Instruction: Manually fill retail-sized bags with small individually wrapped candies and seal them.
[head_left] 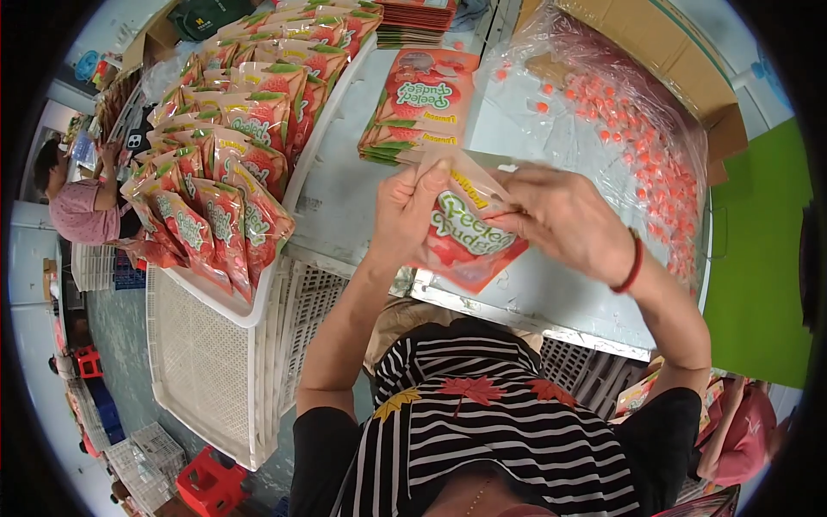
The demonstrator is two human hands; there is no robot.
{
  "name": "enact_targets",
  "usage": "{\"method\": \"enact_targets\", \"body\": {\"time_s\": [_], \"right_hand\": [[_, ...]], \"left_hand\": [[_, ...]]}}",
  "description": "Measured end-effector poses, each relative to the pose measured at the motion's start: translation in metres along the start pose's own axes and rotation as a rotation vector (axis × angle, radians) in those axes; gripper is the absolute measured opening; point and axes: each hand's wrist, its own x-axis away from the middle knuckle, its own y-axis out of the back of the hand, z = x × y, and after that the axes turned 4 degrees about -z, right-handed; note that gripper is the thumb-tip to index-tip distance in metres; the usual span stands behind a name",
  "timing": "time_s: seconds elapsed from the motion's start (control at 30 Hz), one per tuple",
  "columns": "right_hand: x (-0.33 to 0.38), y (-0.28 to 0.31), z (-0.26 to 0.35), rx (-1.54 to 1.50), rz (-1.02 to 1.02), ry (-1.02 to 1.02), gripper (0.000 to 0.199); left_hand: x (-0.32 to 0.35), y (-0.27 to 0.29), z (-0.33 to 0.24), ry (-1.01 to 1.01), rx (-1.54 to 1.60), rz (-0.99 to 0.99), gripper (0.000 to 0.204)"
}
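In front of my chest, over the table edge, hangs a red pouch [469, 237] with green-and-white lettering and a pale top. My left hand [405, 202] pinches its upper left corner, thumb on the front face. At the upper right side my right hand [568, 215], slightly blurred and wearing a red wrist band, has its fingers curled against the pouch. Whether the pouch's mouth is parted is hidden by the fingers. Just beyond my hands lies a fanned stack of flat matching pouches [422, 95].
Small wrapped red-and-white pieces [612, 129] lie on clear plastic at the right, beside a cardboard box [672, 52]. Upright filled pouches [250, 121] crowd a white tray at the left, above stacked crates [207, 362]. Another pouch stack [418, 17] sits farther back. Co-workers [86, 207] are nearby.
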Motion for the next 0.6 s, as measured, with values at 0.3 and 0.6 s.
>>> {"method": "enact_targets", "body": {"time_s": [0.3,0.6], "right_hand": [[0.005,0.007,-0.009,0.356,-0.260,0.059,0.019],[0.000,0.007,-0.003,0.075,-0.234,-0.128,0.019]], "left_hand": [[0.007,0.000,0.000,-0.004,0.038,-0.021,0.023],[0.005,-0.013,-0.014,0.002,0.132,-0.117,0.013]]}}
